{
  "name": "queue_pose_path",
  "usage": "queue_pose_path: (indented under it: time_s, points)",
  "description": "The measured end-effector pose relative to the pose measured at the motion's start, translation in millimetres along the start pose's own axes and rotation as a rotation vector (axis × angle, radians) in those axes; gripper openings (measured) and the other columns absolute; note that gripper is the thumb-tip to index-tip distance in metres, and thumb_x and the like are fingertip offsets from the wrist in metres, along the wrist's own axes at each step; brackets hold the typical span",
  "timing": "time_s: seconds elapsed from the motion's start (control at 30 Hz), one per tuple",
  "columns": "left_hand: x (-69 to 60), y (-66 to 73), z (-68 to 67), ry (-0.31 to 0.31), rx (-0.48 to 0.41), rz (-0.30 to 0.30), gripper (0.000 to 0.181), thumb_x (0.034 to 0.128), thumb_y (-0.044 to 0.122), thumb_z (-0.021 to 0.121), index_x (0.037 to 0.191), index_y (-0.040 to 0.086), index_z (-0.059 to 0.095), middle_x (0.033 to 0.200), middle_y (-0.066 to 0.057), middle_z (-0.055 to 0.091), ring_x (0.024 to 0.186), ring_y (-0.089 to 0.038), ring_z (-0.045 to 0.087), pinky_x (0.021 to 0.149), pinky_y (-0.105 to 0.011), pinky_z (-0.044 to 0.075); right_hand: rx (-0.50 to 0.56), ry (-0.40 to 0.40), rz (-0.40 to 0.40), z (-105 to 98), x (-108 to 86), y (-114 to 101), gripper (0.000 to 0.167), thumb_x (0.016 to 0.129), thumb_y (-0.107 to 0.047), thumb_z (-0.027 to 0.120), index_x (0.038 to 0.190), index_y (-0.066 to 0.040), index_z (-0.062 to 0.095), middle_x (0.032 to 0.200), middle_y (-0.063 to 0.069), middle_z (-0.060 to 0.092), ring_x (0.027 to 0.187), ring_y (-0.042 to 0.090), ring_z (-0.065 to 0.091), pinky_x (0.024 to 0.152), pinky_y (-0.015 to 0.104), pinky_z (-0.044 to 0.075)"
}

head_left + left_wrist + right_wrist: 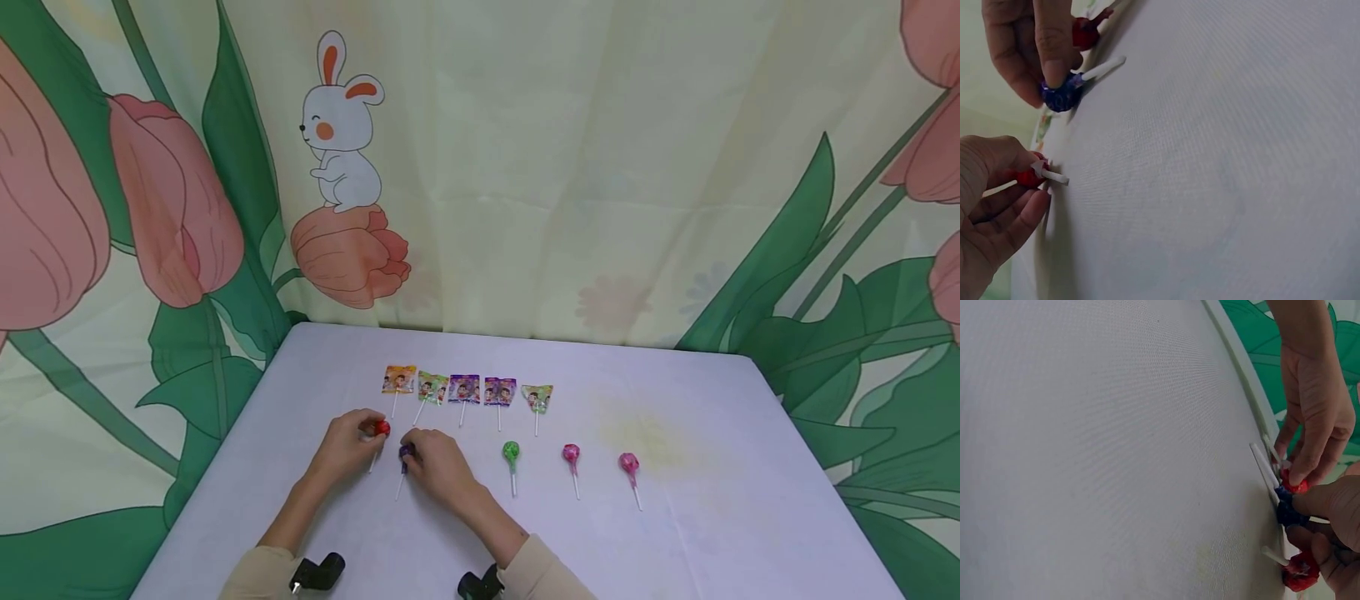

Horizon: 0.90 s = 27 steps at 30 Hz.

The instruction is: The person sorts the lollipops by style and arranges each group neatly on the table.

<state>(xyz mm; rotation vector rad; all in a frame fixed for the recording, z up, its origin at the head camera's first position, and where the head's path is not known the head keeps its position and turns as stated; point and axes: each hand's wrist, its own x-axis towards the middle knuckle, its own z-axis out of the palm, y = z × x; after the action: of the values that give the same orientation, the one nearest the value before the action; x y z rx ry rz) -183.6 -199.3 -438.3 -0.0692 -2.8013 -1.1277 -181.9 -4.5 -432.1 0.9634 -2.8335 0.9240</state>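
My left hand (349, 443) pinches a red lollipop (382, 427) by its round head, its white stick pointing toward me. Close to its right, my right hand (441, 467) holds a dark blue lollipop (407, 451) between thumb and fingers. In the left wrist view the blue head (1062, 97) sits at the right hand's fingertips, and the red head (1030, 177) lies between the left thumb and fingers. Another red lollipop (1301, 571) shows beside my right hand in the right wrist view; in the head view that hand hides it.
To the right stand out a green lollipop (512, 452) and two pink lollipops (572, 454), spaced apart in a row. Farther back, several flat-wrapped lollipops (465, 389) lie side by side on the white tablecloth (720, 517). A printed curtain (570, 167) hangs behind the table.
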Motion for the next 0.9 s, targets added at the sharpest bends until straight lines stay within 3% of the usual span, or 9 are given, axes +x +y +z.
queue_pose_path:
  time_s: [0.2,0.33,0.6,0.9]
  points:
    - [-1.3,-2.6,-0.1,0.003,-0.002,-0.015,0.028,0.0834,0.0,0.079,0.11,-0.004,0.072,0.1,-0.012,0.073,0.088,-0.021,0.066,0.074,-0.033,0.058,0.013,-0.013,-0.003,-2.5,3.4,0.9,0.02,0.096,-0.012,0.071,0.114,-0.007,0.073,0.1,0.002,0.076,0.089,0.009,0.067,0.083,0.022,0.055]
    - [-1.0,-3.0,-0.3,-0.007,-0.015,-0.025,0.028,0.084,0.0,0.079,0.111,-0.003,0.072,0.101,-0.012,0.073,0.089,-0.021,0.066,0.075,-0.033,0.058,0.027,0.019,0.011,-5.5,10.2,4.1,0.02,0.095,-0.012,0.072,0.114,-0.006,0.074,0.1,0.003,0.076,0.089,0.011,0.066,0.083,0.025,0.056]
    - [-0.3,-3.7,1.4,-0.025,-0.032,-0.04,0.026,0.0833,-0.001,0.079,0.109,-0.002,0.073,0.098,-0.01,0.073,0.086,-0.018,0.065,0.072,-0.03,0.056,0.032,0.043,0.004,-6.9,23.1,10.1,0.019,0.093,-0.012,0.074,0.111,-0.006,0.075,0.099,0.004,0.076,0.078,0.008,0.058,0.071,0.022,0.051]
    - [1.2,-5.0,2.5,-0.004,-0.03,-0.021,0.026,0.0829,0.0,0.079,0.108,-0.003,0.073,0.097,-0.01,0.074,0.085,-0.019,0.066,0.072,-0.031,0.057,-0.035,0.029,-0.016,-7.0,34.2,10.3,0.02,0.093,-0.015,0.075,0.113,-0.009,0.077,0.102,0.002,0.077,0.088,0.014,0.065,0.082,0.027,0.053]
